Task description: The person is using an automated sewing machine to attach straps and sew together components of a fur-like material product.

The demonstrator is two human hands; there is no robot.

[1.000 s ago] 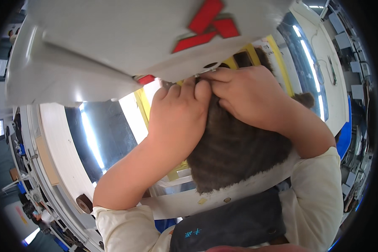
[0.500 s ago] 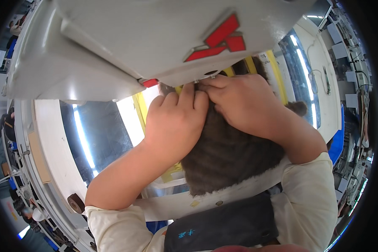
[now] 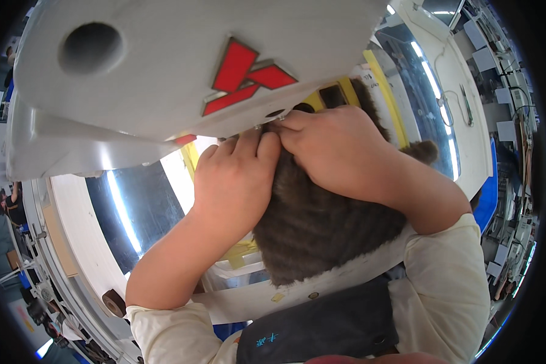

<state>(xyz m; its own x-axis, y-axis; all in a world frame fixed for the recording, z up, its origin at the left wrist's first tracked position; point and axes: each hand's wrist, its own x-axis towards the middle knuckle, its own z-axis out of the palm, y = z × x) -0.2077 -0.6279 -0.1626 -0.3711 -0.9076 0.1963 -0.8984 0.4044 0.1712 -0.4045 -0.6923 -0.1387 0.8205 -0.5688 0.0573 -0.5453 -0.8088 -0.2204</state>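
A piece of brown fur fabric (image 3: 327, 236) spreads from under the white sewing machine head (image 3: 151, 67) toward my body, its pale fringed edge nearest me. My left hand (image 3: 233, 176) is closed on the fabric's left side, fingers bent and pressed together just below the machine head. Close beside it, my right hand (image 3: 337, 148) pinches the far part of the fabric, thumb tucked underneath. The fingertips of both hands nearly meet under the machine's lower edge, where the machine hides the needle area and partly covers the fingertips.
Yellow strips (image 3: 385, 91) run along the table around the machine bed. A slim metal hand tool (image 3: 466, 104) lies on the white tabletop at the right. A brown roll (image 3: 113, 303) stands at the left edge, and something blue (image 3: 487, 188) hangs at the right.
The machine head appears farther left in the view, and a round hole in it has come into sight. Both hands and the fabric appear slightly farther left; the grips look the same.
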